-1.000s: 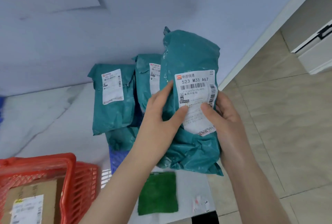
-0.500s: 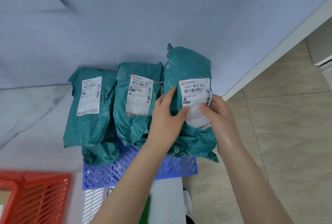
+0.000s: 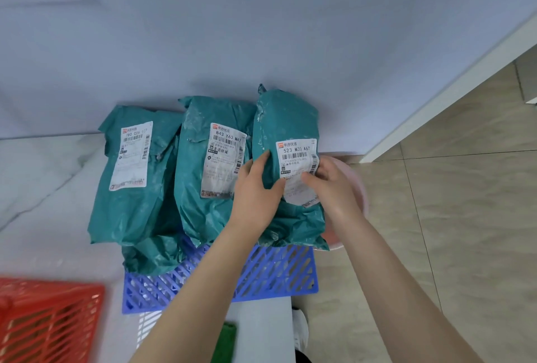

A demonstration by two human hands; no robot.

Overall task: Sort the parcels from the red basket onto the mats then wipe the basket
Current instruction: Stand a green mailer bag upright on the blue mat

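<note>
Our left hand point(image 3: 255, 188) and right hand point(image 3: 334, 185) both grip a crinkly teal plastic parcel point(image 3: 287, 121) — soft, lumpy — at the blue lattice mat point(image 3: 261, 275).

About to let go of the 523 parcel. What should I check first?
1. Grip: ok, left hand and right hand both hold the 523 parcel.
2. Label facing out: ok.
3. In line beside the 843 parcel: ok.
4. Seated on the blue mat: cannot tell, its lower edge hides the contact.
5. Clear of the pink basin: cannot tell, the parcel covers it.
6. Red basket emptied: cannot tell, only a corner shows.
</note>
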